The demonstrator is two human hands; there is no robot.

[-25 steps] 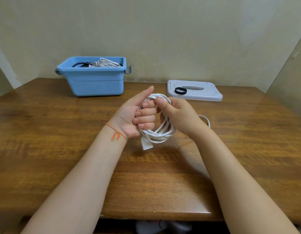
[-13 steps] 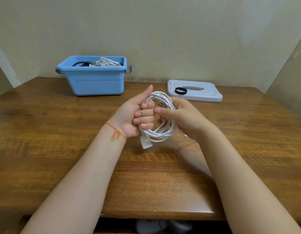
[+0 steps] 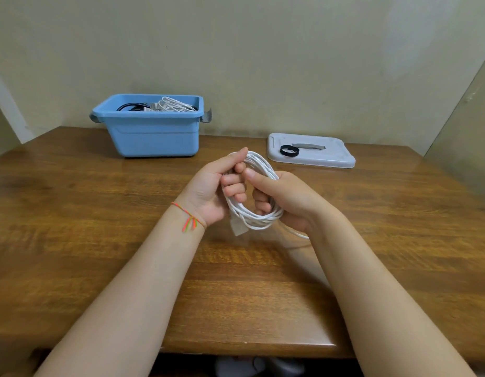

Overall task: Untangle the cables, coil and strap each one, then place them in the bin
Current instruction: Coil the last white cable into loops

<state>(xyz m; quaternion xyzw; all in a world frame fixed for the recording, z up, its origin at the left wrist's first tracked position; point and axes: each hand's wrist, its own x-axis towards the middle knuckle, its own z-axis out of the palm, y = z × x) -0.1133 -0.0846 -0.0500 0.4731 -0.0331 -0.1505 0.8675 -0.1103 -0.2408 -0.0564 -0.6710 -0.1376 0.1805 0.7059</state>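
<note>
A white cable (image 3: pixel 259 219) is wound into a round coil and held up above the middle of the wooden table (image 3: pixel 86 213). My left hand (image 3: pixel 211 189) grips the coil's left side with the fingers curled through it and the thumb along the top. My right hand (image 3: pixel 287 198) holds the coil's right side, thumb pressed on the strands. A white plug end hangs below the coil, and a loose tail runs off under my right wrist. The blue bin (image 3: pixel 151 131) stands at the back left with black and white coiled cables inside.
A grey lid (image 3: pixel 312 156) lies flat at the back right of the table with a black strap ring (image 3: pixel 289 150) resting on it. The wall runs close behind the bin and lid. The table's front edge is near my elbows.
My right hand has swung down and around the coil's right side, laying on more cable. The loose tail that lay to the right now sits short under my right wrist. My left hand stayed in place.
</note>
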